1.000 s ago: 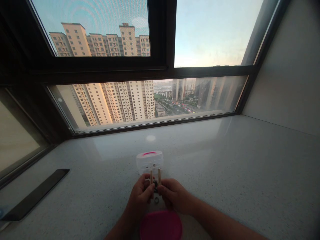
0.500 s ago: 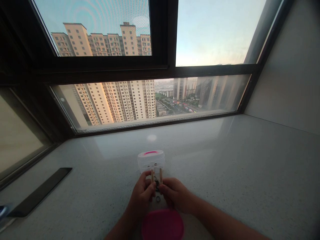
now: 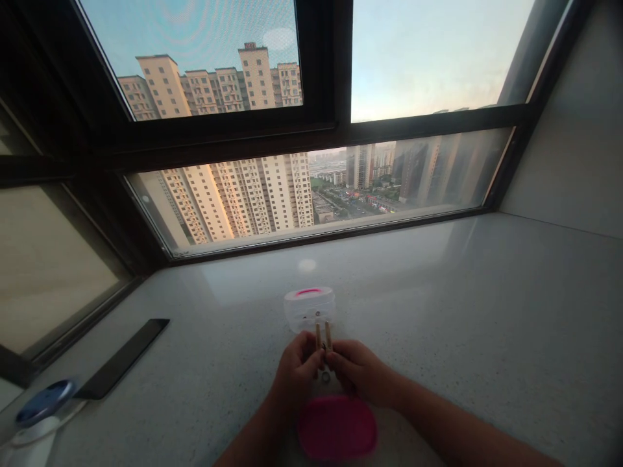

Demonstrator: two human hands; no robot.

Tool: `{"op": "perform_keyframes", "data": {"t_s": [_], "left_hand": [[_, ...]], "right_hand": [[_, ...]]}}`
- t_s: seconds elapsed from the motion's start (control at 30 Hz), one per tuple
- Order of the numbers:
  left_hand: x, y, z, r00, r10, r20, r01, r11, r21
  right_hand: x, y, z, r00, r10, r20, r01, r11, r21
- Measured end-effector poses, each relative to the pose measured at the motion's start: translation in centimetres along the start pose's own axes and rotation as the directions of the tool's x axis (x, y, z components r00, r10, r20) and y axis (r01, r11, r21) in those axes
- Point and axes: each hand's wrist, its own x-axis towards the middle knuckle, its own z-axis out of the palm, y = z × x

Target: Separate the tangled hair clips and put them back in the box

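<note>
Left side of the counter (image 3: 462, 311)
I see a black strip (image 3: 124, 357) and, beside it, a blue-topped gadget (image 3: 43, 403).

Both forearms reach in from below and converge; the left hand (image 3: 298, 376) and right hand (image 3: 364, 378) sit knuckles-up, just beside each other, fingers (image 3: 308, 364) pinched at the tips.

Speckled stone counter (image 3: 438, 311) — glossy.

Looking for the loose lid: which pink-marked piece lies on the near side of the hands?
The flat pink lid, nearest the camera; the clear container, with only a pink top patch, stands farther off.
</note>
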Motion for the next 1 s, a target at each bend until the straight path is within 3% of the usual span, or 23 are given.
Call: {"op": "perform_keyframes", "data": {"t_s": [0.5,1.0], "left_hand": [[0.3,0.0,-0.2,0.998,0.064,0.014,-0.066,0.990,0.124],[0.2,-0.4,-0.1,0.999,0.030,0.014,-0.032,0.978,0.205]], "right_hand": [[0.2,0.5,-0.3,1.000,0.021,0.013,-0.020,0.999,-0.040],[0.3,1.2,-0.5,1.000,0.010,0.012,-0.010,1.000,0.019]]}}
